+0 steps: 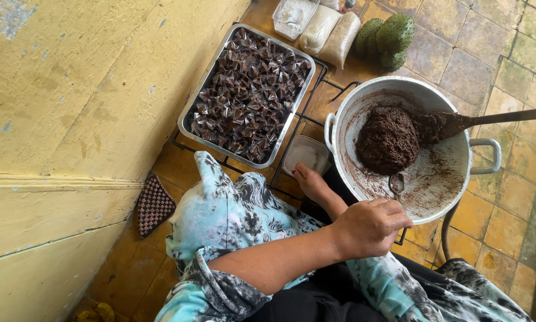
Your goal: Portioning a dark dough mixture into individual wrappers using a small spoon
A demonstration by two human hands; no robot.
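Observation:
My left hand [369,228] reaches across from the lower left and is closed on the handle of a small metal spoon [397,183]. The spoon's bowl rests on the smeared inner wall of a large metal pot [452,179]. In the pot lies a mound of dark brown paste [388,140], with a long wooden ladle [458,122] stuck into it. My right hand [309,182] lies partly under the left forearm, its fingertips at the near edge of a small clear plastic container [306,154]. A metal tray [194,102] is packed with several small dark wrapped pieces [250,92].
A yellow wall [71,119] runs along the left. Tray and pot sit on a black wire rack [324,74] over a tiled floor [506,226]. Clear bags of white powder [330,30] and green spiky fruits [390,33] lie at the top. A checkered cloth pad [153,206] lies near the wall.

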